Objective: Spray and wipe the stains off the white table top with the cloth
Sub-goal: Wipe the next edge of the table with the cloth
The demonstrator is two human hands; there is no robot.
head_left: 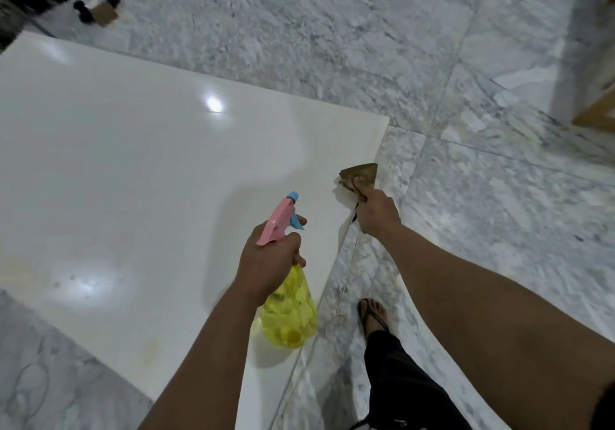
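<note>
Yellow translucent plastic forms the body of the spray bottle point(289, 313), whose neck is wrapped tightly by the left hand point(271, 258). The pink spray head juts up and forward out of the fist, and a blue trigger below it is touched by one fingertip point(301, 220); a blue nozzle tip is seen at the far end. The bottle is held tilted above the near right part of the white table top point(133, 163), its nozzle aimed across the surface.

A brown, soiled cloth point(361, 178) is pinched closed in the right hand point(377, 211), bunched so that one folded corner sticks out past the fingers. The cloth is held at the right edge of the table top, over the border between table and floor; whether it touches the surface cannot be told.

Faint yellowish and grey stains point(149, 349) are seen on the near part of the table top, to the left of the left forearm. A glossy light reflection is carried by the surface further off.

Grey marble floor point(466, 196) surrounds the table. A sandalled foot point(374, 314) and a dark trouser leg are seen on it, beside the table's right edge.
</note>
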